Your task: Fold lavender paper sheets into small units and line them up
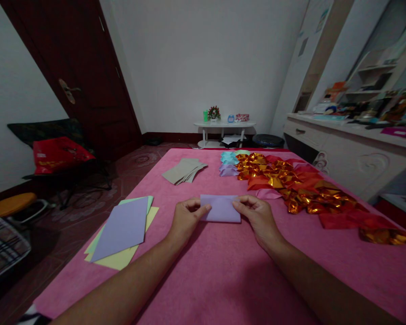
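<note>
A folded sheet of purple paper (221,209) is held between my two hands, just above or on the pink cloth. My left hand (188,214) pinches its left edge, thumb on the near face and fingers behind. At the right edge my right hand (257,214) grips it the same way. To the left lies a stack of coloured paper, with a purple sheet (125,228) on top and green and yellow sheets (120,258) showing beneath. Farther back rests a fanned pile of grey-brown paper (183,171).
The pink cloth (209,280) covers the table. Rows of folded gold, red and pastel paper pieces (274,176) spread along its right side. A small white table (219,125) stands by the wall, a white dresser (352,149) at right, and a chair with a red bag (61,153) at left.
</note>
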The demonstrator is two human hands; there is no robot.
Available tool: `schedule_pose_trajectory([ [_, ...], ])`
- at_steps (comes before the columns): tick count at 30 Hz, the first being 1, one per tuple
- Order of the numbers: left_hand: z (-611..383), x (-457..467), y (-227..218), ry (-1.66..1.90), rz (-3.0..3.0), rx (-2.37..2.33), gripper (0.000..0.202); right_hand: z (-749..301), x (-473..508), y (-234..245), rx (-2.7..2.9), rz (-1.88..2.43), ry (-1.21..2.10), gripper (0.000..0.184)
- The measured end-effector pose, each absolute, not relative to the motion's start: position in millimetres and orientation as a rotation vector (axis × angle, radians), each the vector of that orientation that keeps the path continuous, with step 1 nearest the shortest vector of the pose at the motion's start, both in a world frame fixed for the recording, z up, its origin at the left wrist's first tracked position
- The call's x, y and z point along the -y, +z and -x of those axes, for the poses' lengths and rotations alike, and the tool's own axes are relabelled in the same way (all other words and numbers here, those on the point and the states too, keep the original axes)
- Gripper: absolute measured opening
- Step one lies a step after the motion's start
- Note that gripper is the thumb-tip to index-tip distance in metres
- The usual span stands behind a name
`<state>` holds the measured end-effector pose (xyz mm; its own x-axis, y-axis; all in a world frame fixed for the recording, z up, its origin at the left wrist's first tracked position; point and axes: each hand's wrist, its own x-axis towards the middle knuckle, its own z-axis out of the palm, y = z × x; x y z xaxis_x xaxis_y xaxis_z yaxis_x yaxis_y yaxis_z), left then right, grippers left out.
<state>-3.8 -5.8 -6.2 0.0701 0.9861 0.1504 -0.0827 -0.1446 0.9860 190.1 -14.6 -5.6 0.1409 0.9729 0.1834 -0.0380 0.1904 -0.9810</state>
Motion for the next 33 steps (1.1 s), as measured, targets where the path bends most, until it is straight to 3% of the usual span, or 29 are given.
schedule_pose_trajectory([
  [6, 2.7, 11.7, -3.4, 1.285, -1.362, -0.998, 0.028, -189.1, 15.5, -3.7, 1.072, 1.076, 1.01, 0.029],
  [33, 4.3, 8.0, -1.5, 1.414, -1.329, -1.122, 0.023, -189.5, 15.3, -6.1, 1.038, 1.029, 1.077, 0.024],
])
